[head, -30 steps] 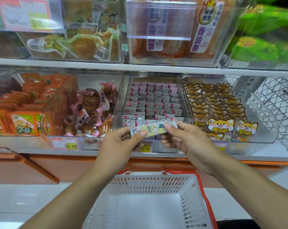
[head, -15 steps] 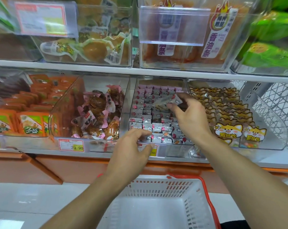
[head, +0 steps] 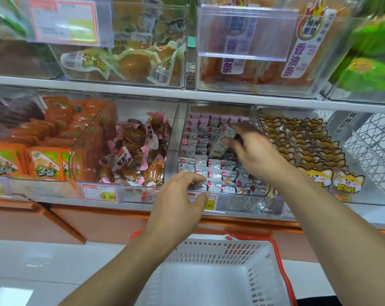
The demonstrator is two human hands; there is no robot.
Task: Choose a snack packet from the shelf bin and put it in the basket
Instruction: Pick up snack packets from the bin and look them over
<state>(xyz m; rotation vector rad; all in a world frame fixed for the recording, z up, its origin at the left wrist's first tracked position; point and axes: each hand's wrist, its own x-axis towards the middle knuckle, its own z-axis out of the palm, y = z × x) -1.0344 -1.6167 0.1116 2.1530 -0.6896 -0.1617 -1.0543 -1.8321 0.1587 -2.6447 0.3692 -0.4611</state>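
Observation:
A clear shelf bin [head: 175, 138] on the lower shelf holds rows of small pink-and-grey snack packets [head: 214, 165]. My right hand [head: 256, 154] reaches over the middle of this bin, blurred by motion. Its thumb and fingers pinch one pale snack packet [head: 219, 145] just above the rows. My left hand [head: 181, 200] hovers at the bin's front edge with fingers loosely curled, holding nothing. The white basket [head: 209, 253] with a red rim sits below the shelf, under my arms, with nothing visible inside.
Left of the bin is a bin of brown pink-wrapped snacks [head: 135, 151], then orange packets [head: 43, 164]. To the right lie fox-print packets [head: 315, 175] and a wire rack [head: 377, 151]. More bins fill the upper shelf [head: 187, 92]. A price tag [head: 99, 193] reads 29.90.
A second ago both hands held the packet in front of the bin. The left hand let go, and the right hand carried the packet up and back over the bin.

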